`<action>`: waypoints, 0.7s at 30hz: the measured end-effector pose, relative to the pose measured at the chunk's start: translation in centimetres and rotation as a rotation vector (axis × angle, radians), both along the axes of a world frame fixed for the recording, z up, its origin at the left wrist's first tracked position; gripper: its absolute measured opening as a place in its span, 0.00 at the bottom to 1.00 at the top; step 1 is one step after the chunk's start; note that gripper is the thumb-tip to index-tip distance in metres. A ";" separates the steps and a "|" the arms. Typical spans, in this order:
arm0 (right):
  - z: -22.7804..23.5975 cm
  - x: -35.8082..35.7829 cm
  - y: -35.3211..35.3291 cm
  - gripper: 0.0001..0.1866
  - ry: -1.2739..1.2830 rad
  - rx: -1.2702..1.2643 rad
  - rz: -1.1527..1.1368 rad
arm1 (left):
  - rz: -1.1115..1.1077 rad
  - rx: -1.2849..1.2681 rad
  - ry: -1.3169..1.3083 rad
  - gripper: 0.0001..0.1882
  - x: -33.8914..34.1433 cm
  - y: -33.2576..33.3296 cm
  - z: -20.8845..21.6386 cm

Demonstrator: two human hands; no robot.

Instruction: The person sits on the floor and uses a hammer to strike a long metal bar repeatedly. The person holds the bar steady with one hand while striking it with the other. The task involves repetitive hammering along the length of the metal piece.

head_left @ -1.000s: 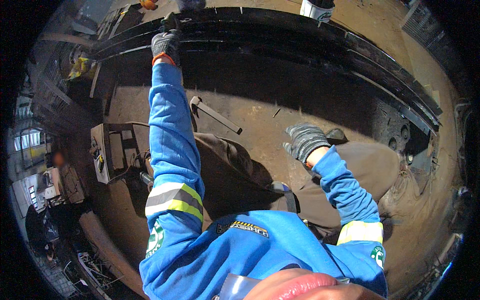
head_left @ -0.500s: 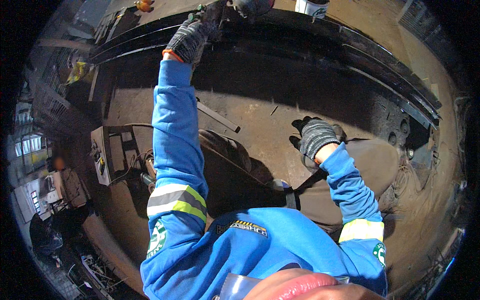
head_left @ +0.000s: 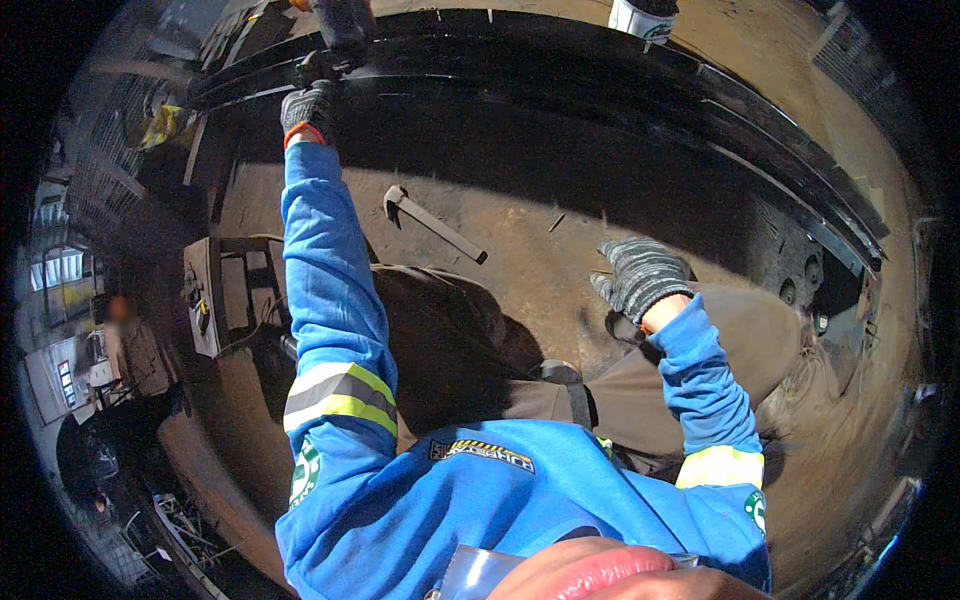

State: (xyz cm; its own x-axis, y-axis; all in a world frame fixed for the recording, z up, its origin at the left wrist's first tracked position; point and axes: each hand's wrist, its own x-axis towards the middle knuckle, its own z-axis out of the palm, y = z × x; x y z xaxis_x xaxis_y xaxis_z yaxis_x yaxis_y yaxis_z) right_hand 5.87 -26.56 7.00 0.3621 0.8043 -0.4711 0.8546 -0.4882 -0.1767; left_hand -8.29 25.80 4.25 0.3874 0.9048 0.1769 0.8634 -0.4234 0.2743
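My left hand [head_left: 306, 106], in a grey knit glove with an orange cuff, reaches far forward to the near edge of a long dark steel beam [head_left: 560, 42]. Its fingers are closed around a dark object [head_left: 316, 68] whose kind I cannot make out. A dark rounded shape [head_left: 343, 22] stands just beyond it, partly cut off by the picture's edge. My right hand [head_left: 642, 278], gloved alike, is held over my right knee with its fingers apart and nothing in them. On the floor between my arms lies a hammer [head_left: 437, 226].
A white bucket [head_left: 642, 20] stands beyond the beam. Left of my knees is a grey metal box [head_left: 202, 300] with cables. A person [head_left: 135, 340] is in the background at far left. Cables [head_left: 800, 375] lie on the floor at right.
My left hand has moved left along the beam, with the dark object and the rounded shape shifting left too. The hammer's head has come into sight. My right hand's fingers have shifted slightly.
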 end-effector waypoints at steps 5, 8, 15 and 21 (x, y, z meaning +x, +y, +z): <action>1.4 0.0 0.9 0.26 0.029 -0.094 -0.032 | 0.165 -0.085 -0.190 0.23 -1.1 -1.6 1.6; 0.8 -0.4 0.9 0.27 0.007 -0.064 0.001 | 0.065 -0.070 -0.128 0.20 -1.7 -0.5 0.2; 0.5 0.1 0.2 0.25 -0.019 0.057 -0.053 | -0.797 0.442 0.325 0.09 2.0 -8.5 2.6; 4.5 7.5 -2.5 0.25 0.080 0.264 -0.093 | -0.946 0.569 0.297 0.14 3.1 -12.4 5.8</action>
State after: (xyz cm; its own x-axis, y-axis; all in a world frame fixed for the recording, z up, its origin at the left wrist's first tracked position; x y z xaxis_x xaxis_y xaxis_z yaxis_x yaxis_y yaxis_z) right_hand 13.33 -29.06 11.52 0.4101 0.8681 -0.2795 0.7868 -0.4918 -0.3730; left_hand -5.23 13.42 10.01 0.9657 0.0458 0.2556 0.1310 -0.9359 -0.3271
